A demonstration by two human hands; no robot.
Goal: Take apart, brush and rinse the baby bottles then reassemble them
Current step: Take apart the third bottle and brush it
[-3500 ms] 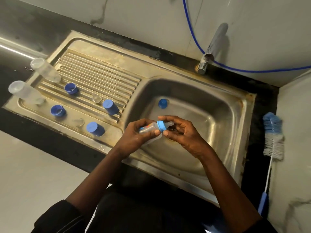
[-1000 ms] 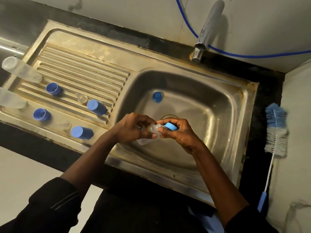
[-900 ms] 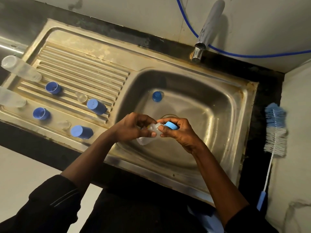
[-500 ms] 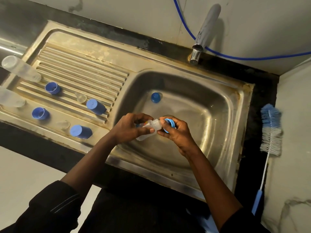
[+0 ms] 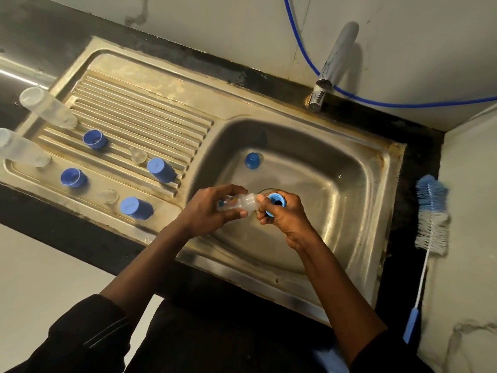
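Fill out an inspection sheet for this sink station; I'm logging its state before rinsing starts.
Surface: stained steel sink, ribbed drainboard.
Job's things: on the drainboard two clear bottle bodies, two blue collars, two blue caps, two clear teats; third blue cap in the basin; bottle brush on the right counter.
Clutter: nothing seen.
Hands: left hand grips a small bottle; right hand holds its blue collar, off the neck.
Cables: blue hose along the wall.
Surroundings: tap, no water running; pale walls.
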